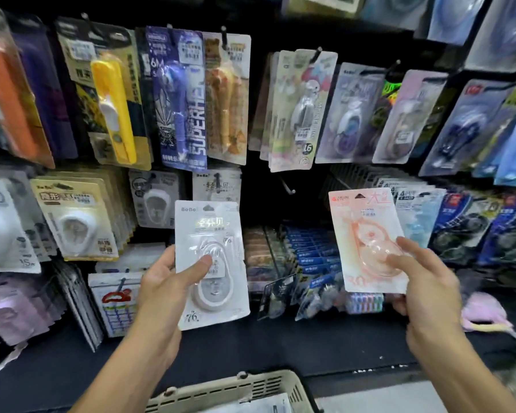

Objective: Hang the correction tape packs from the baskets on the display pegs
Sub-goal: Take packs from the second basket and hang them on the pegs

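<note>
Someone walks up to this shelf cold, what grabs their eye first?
Two raised packs at centre: the left hand grips a white correction tape pack, the right hand a pink pack. Between them, higher up, sticks out a bare peg; a beige basket sits below.

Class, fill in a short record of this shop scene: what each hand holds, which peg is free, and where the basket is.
left hand: grips white card-backed correction tape pack, thumb on its blister
right hand: pinches pale pink card-backed correction tape pack
free peg: bare metal display peg between the two packs
basket: beige slotted plastic basket at bottom edge, below the hands
packs hung yet: neither
</note>
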